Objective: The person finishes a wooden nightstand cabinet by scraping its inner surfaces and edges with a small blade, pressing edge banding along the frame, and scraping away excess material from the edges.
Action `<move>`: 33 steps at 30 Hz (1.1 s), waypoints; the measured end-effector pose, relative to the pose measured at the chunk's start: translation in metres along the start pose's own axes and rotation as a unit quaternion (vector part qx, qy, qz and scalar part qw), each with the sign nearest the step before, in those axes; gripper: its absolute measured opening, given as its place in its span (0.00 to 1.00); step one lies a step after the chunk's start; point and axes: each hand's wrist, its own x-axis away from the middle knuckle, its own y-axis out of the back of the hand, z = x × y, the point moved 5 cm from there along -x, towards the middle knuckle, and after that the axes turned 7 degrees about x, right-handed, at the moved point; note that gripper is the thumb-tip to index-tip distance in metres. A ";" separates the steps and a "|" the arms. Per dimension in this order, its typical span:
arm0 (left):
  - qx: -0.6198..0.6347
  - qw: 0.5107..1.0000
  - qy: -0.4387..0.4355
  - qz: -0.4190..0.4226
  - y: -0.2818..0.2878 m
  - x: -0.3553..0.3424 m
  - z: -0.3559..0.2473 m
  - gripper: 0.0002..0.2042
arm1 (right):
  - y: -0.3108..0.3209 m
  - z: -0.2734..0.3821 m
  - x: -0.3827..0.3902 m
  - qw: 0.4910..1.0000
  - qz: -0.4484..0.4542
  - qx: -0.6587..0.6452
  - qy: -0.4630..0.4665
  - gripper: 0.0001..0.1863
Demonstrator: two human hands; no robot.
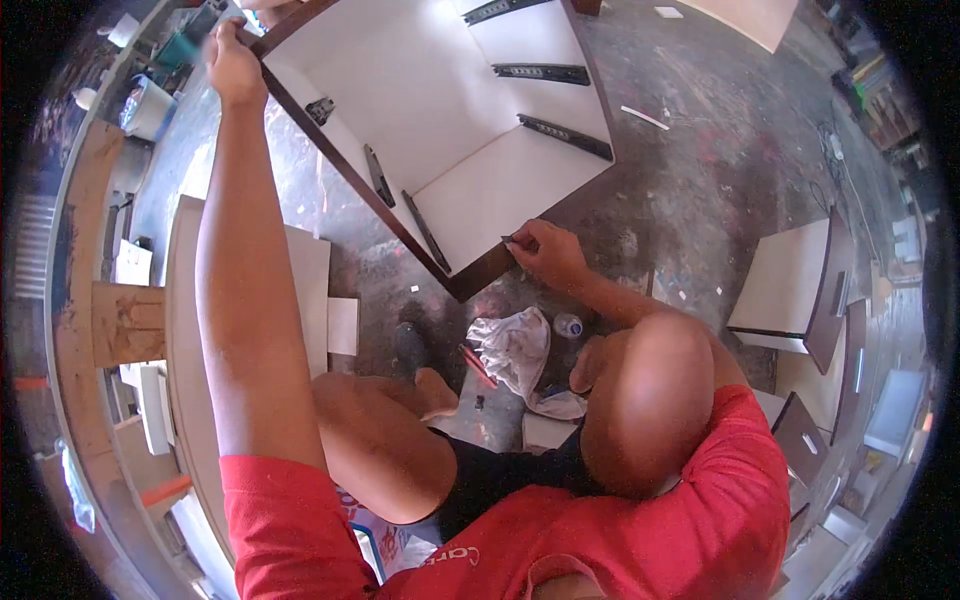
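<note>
Red shirt (660,540), knee (645,400) overlapping right arm (620,301), cloth (515,345), cabinet (500,195) (railed)

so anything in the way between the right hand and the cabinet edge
Nothing visible blocks it: the right hand is at the cabinet's near edge, apparently pinching a small dark piece there; the pale cloth lies apart from both.

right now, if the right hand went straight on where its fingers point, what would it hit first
The right hand would most likely meet the cabinet's dark brown front edge first; the fingers look right at it, though one view leaves contact unclear.
</note>
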 end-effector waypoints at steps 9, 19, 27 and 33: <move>0.025 0.998 -0.008 0.049 0.009 -0.011 -0.002 0.13 | -0.039 0.044 -0.004 0.992 0.056 -0.022 0.115 0.12; -0.061 0.995 -0.051 0.054 -0.013 -0.014 -0.026 0.14 | -0.047 0.080 -0.022 0.979 0.107 -0.033 0.168 0.12; -0.032 0.998 -0.028 0.055 -0.002 0.005 -0.003 0.15 | -0.044 0.079 0.000 0.949 0.232 -0.033 0.211 0.10; -0.173 0.975 -0.108 0.087 -0.004 0.013 -0.023 0.14 | 0.009 0.119 -0.043 0.934 0.261 -0.160 0.182 0.09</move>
